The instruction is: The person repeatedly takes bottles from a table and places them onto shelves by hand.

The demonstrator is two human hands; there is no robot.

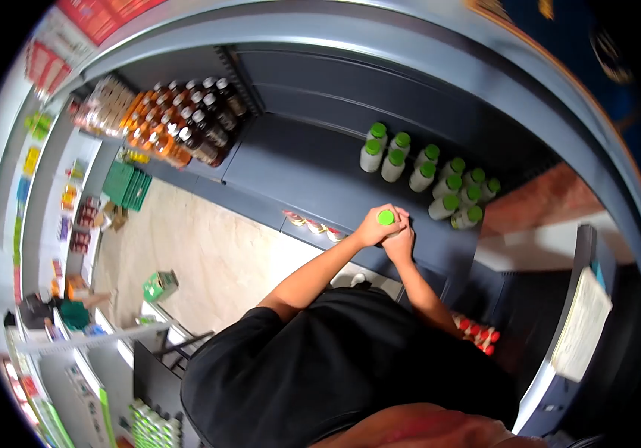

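Note:
My left hand (371,230) is closed around a bottle with a green cap (386,217); the bottle's body is mostly hidden by my fingers. My right hand (400,240) is pressed against the same bottle from the right, its fingers closed and partly overlapped by the left hand. Both hands are over the front part of a dark grey shelf (291,160). Behind and to the right of them, several white bottles with green caps (426,173) stand upright in short rows, apart from my hands.
Brown and orange bottles (186,119) crowd the shelf's left end. Price tags (313,225) line its front edge. Red-capped bottles (477,332) sit low at the right. A green crate (126,185) and a green box (160,285) are on the floor. A person (67,310) is by the left shelves.

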